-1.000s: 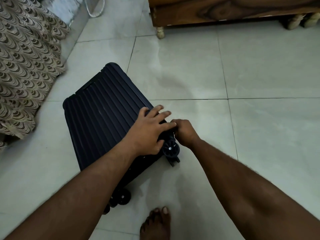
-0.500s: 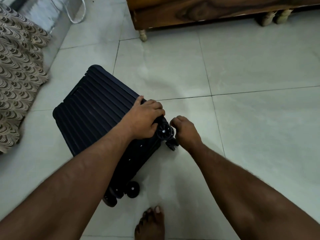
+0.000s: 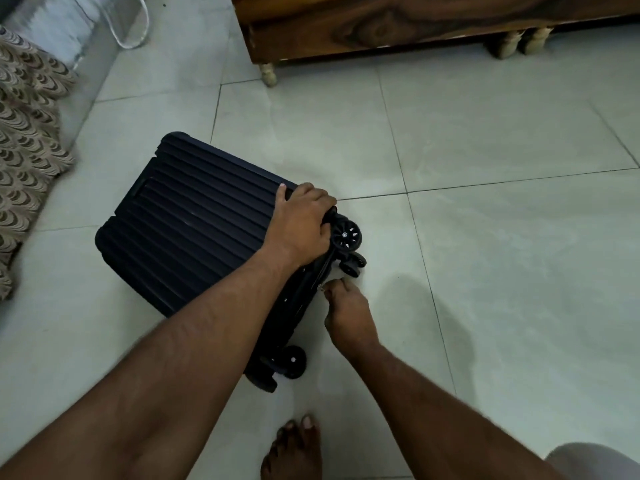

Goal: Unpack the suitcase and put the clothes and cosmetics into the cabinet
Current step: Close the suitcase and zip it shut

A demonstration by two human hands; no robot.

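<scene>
Bracing the case (image 3: 194, 230) with the left hand (image 3: 304, 223) gripping its corner, the right hand (image 3: 346, 306) pinches the zip pull; draw it steadily along the seam.

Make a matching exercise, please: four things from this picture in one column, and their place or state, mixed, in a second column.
Things:
1. suitcase
2. left hand
3. right hand
4. bare foot

Places or states:
a. pinches something small at the case's side seam
b. lies flat and closed on the tiles
c. grips the corner near a wheel
d. stands at the bottom edge of the view

Pairs: 1-b, 2-c, 3-a, 4-d
</scene>
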